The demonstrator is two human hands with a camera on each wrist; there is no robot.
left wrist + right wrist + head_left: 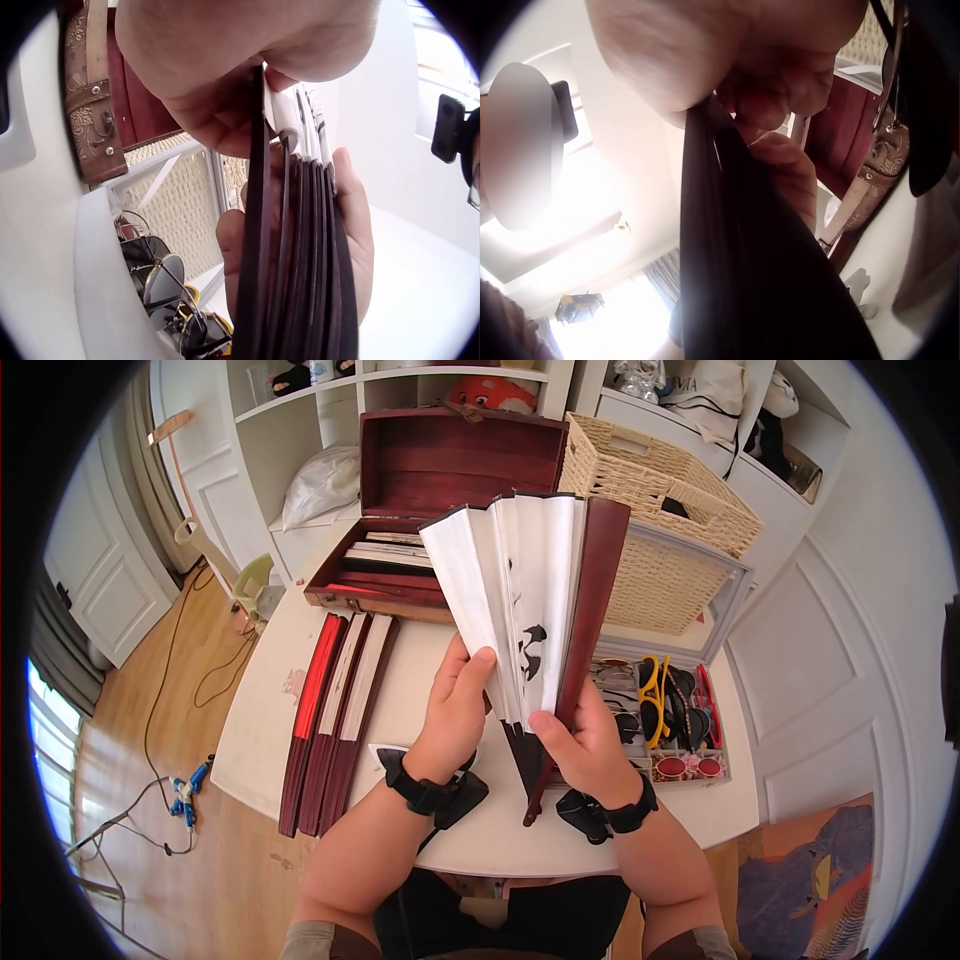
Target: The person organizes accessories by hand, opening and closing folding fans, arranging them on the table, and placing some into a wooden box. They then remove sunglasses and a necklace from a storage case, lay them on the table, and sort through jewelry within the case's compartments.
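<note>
A partly spread folding fan (540, 580) with white paper, black brush marks and dark red ribs stands upright between both hands over the table. My left hand (460, 700) pinches its left edge, thumb on the paper. Lower on the right side, my right hand (585, 745) grips the dark red outer rib, with the thumb across the front. In the left wrist view the fan's dark ribs (300, 247) fan apart slightly below the left hand (240, 60). The right wrist view shows the ribs (742, 262) from the side under the right hand (735, 60).
Three closed fans (335, 720) lie side by side at the left of the white table (250, 760). Behind them an open dark red wooden chest (460, 465) holds more fans. At right sit a case of sunglasses (660, 710) and a woven basket (660, 480).
</note>
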